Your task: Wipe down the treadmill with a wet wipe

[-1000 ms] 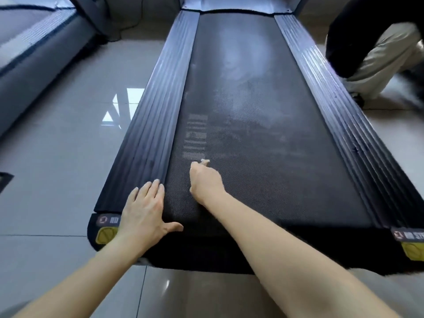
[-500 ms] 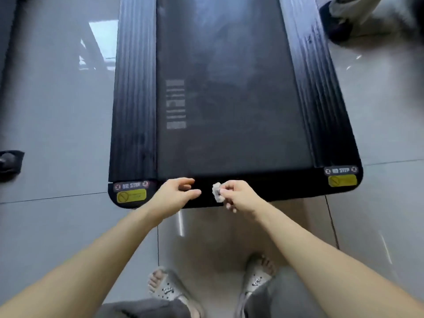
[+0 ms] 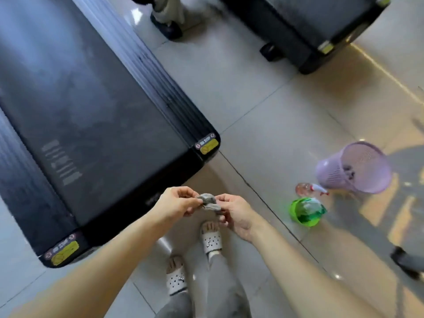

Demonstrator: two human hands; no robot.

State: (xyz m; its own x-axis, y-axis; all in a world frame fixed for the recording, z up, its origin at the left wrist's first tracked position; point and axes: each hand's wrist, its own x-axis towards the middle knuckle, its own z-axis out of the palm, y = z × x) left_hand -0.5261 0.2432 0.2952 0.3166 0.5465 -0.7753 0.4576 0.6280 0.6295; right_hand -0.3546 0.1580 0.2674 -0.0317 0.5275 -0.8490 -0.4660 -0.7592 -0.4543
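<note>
Your left hand [image 3: 176, 204] and right hand [image 3: 236, 214] meet just past the rear end of the treadmill [image 3: 91, 111]. Both pinch the wet wipe [image 3: 209, 202] between thumbs and fingertips. The wipe is crumpled and grey and hangs in the air, touching nothing but your fingers. The treadmill's rear edge runs on a slant across your view, from the yellow sticker [image 3: 207, 145] on its right corner to the other yellow sticker [image 3: 64, 250] on its left corner; your left hand lies over that edge in the picture. Your two white sandals [image 3: 211, 237] stand on the floor [image 3: 263, 111] just behind the edge, below your hands. Along the treadmill's ribbed right rail a strip of tile runs up between it and a second dark machine [image 3: 309, 26], and another person's dark shoe [image 3: 166, 28] stands in the far end of that strip. To your right three things sit close together on the tile, well apart from the treadmill's corner: a green tub [image 3: 306, 212], a clear spray bottle [image 3: 309, 188] with a red-and-white nozzle just beyond it, and a lilac mesh basket [image 3: 332, 177] just beside the bottle. Between them and your right forearm the floor shows bare tile. A dark shoe [image 3: 406, 262] stands near the right border of the view, beyond the tub.
</note>
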